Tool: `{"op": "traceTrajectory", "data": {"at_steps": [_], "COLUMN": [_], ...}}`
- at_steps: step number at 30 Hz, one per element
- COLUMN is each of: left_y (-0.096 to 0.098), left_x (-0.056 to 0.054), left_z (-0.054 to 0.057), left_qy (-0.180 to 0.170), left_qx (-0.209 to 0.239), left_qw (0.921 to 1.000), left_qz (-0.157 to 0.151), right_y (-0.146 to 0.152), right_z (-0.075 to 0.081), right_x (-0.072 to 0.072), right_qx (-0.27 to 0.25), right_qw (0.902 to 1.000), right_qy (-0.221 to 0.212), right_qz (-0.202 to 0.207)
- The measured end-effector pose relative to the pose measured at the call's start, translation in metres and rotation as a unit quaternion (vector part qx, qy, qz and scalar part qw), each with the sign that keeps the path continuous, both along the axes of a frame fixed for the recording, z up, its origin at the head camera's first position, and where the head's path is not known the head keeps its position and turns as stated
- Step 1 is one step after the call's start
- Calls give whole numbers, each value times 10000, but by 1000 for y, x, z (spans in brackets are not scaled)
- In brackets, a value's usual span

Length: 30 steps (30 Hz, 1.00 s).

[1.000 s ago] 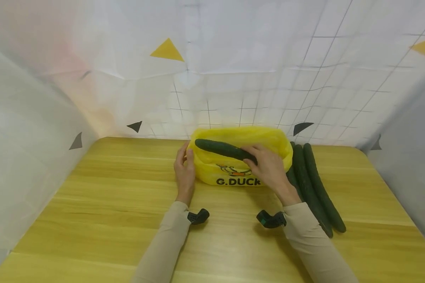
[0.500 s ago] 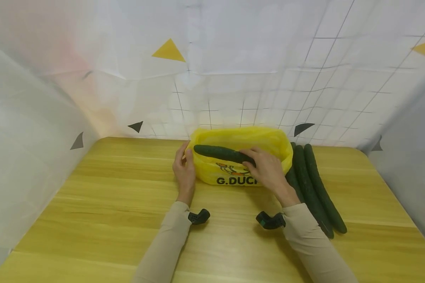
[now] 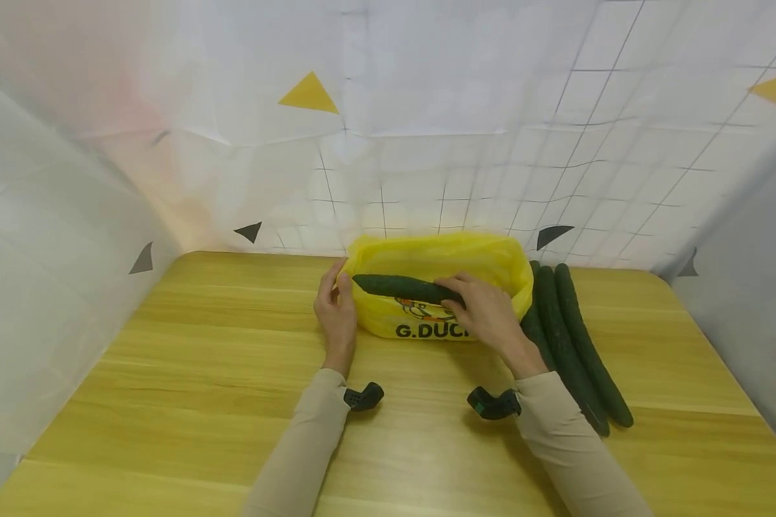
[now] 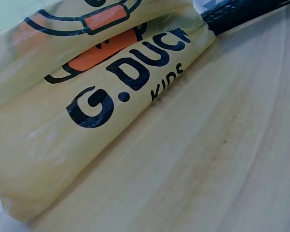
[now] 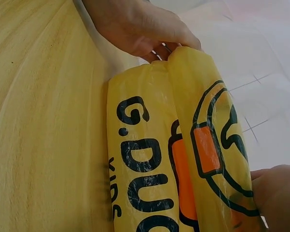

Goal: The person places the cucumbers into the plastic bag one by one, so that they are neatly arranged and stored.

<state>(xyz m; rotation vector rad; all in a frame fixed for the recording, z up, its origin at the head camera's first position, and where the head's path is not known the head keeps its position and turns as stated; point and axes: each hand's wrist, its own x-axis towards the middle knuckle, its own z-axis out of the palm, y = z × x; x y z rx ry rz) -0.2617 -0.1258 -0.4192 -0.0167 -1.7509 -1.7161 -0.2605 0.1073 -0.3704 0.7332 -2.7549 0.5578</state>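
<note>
White sheeting (image 3: 427, 64) fills the background at the top of the frame, behind the wood-grain counter (image 3: 168, 359). Your right hand (image 3: 485, 309) pinches the right end of a cucumber (image 3: 394, 286) between its fingers and thumb. Compared with one second earlier, the cucumber's left end is lower, and the cucumber now lies nearly level across the front of the yellow bag (image 3: 375, 319) opening, at frame centre. Contact with the rim cannot be determined. Your left hand (image 3: 338, 312) holds the bag's left edge, as before. Three other cucumbers (image 3: 561, 337), right of centre, are unmoved. Only the head view shows the held cucumber; both wrist views add "KIDS" lettering (image 4: 167, 83) at the bag's base.
</note>
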Motion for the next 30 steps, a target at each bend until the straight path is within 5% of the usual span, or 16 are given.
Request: {"op": "traceTrajectory", "data": {"at_steps": [14,30], "left_y": [1,0], "left_x": [2,-4], "left_z": [-1,-8], "left_qy": [263,394], "left_qx": [92,20], "left_qw": [9996,9991], "left_qz": [27,125], "right_y": [1,4], "right_z": [-3,-13], "right_x": [-6,-15], "right_qx": [82,-74], "right_qw": [9997,9935], "right_qy": [-215,-946], "right_qz": [-3,636]}}
